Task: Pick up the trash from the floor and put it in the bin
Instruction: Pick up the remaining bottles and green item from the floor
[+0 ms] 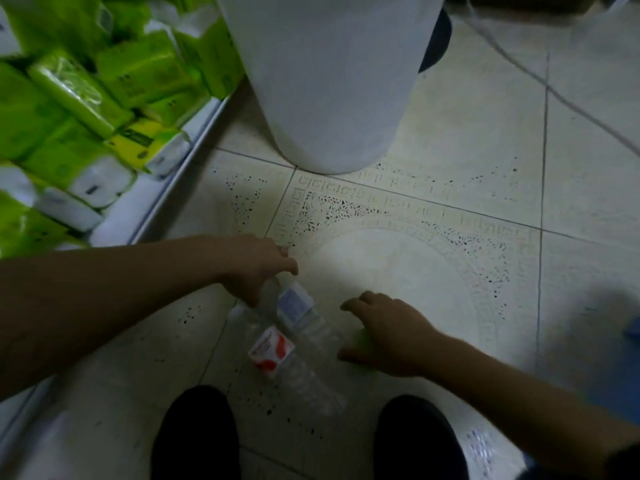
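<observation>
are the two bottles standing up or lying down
Lying down. The blue-label bottle and the red-label bottle lie flat on the floor.

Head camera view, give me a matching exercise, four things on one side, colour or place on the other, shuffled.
Things:
1. bin
2. left hand
3. right hand
4. tissue packs

Descriptions:
A. over something green on the floor
B. white, standing ahead
C. green, on the shelf at left
D. on the blue-labelled bottle

Pairs: 1-B, 2-D, 3-A, 4-C
</observation>
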Demonstrator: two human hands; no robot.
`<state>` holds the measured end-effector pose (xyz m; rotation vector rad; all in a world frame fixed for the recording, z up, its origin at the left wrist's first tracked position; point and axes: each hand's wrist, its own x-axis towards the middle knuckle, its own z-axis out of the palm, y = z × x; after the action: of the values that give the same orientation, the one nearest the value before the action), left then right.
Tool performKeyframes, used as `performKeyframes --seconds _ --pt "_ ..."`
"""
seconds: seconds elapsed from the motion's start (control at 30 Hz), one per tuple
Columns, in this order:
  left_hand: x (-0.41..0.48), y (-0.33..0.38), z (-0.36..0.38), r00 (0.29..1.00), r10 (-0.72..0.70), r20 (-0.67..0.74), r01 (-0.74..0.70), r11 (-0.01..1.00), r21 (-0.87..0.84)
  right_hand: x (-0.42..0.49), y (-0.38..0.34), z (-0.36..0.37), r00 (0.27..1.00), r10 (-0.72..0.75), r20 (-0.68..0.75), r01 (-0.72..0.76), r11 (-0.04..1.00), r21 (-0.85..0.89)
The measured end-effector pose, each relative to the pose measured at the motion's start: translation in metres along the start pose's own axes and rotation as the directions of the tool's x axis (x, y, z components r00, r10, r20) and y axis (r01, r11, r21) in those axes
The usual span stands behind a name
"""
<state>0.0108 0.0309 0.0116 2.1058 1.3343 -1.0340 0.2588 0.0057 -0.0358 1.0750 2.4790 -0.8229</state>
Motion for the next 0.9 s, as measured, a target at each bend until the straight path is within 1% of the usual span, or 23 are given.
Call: performKeyframes --seconds 0.07,0.17,0.27,0.33,0.43,0.5,0.57,0.63,0.67,0.77,0.83,0.9 --pt "0.003 -0.003 0.006 1.0 -0.013 0.001 0.013 1.0 -0.004 0.0 0.001 0.021 0.999 0.037 -0.024 -0.036 0.999 0.036" --pt "0.008 -0.006 0.019 0.989 -0.003 -0.147 0.003 1.0 0.002 0.006 -0.008 0.042 0.995 0.069 -0.068 -0.063 0.994 0.092" --pt "0.011 -0.007 0.027 0.966 0.025 -0.256 -0.023 1.0 0.013 0.013 -0.019 0.053 0.993 0.043 -0.107 -0.035 0.996 0.077" --pt "0.011 -0.008 0.026 0.96 0.022 -0.279 -0.024 1.0 -0.002 0.013 -0.023 0.058 0.989 0.053 -0.141 -0.046 0.997 0.056" --pt "0.011 -0.011 0.018 0.965 -0.005 -0.262 -0.019 0.996 -0.09 0.012 -0.026 0.063 0.978 0.12 -0.169 -0.107 0.991 0.079" --pt "0.01 -0.014 0.008 0.965 -0.022 -0.263 -0.014 0.991 -0.133 0.013 -0.025 0.06 0.97 0.165 -0.18 -0.141 0.98 0.138" --pt "0.006 -0.018 -0.004 0.967 -0.039 -0.252 -0.006 0.985 -0.173 0.014 -0.021 0.053 0.955 0.217 -0.201 -0.169 0.958 0.233" --pt "0.0 -0.023 -0.018 0.967 -0.045 -0.252 -0.009 0.978 -0.206 0.015 -0.015 0.042 0.936 0.284 -0.206 -0.195 0.91 0.367" --pt "-0.003 -0.026 -0.026 0.961 -0.048 -0.273 -0.013 0.976 -0.216 0.015 -0.013 0.037 0.929 0.314 -0.198 -0.205 0.878 0.432" --pt "-0.014 -0.035 -0.053 0.907 -0.095 -0.41 -0.009 0.97 -0.244 0.012 -0.002 0.013 0.909 0.37 -0.19 -0.208 0.8 0.562" --pt "-0.023 -0.039 -0.077 0.855 -0.114 -0.506 -0.011 0.971 -0.237 0.005 0.008 -0.017 0.891 0.389 -0.232 -0.179 0.773 0.609" --pt "-0.032 -0.041 -0.105 0.807 -0.099 -0.583 -0.034 0.977 -0.212 -0.005 0.018 -0.057 0.869 0.393 -0.301 -0.125 0.763 0.635"
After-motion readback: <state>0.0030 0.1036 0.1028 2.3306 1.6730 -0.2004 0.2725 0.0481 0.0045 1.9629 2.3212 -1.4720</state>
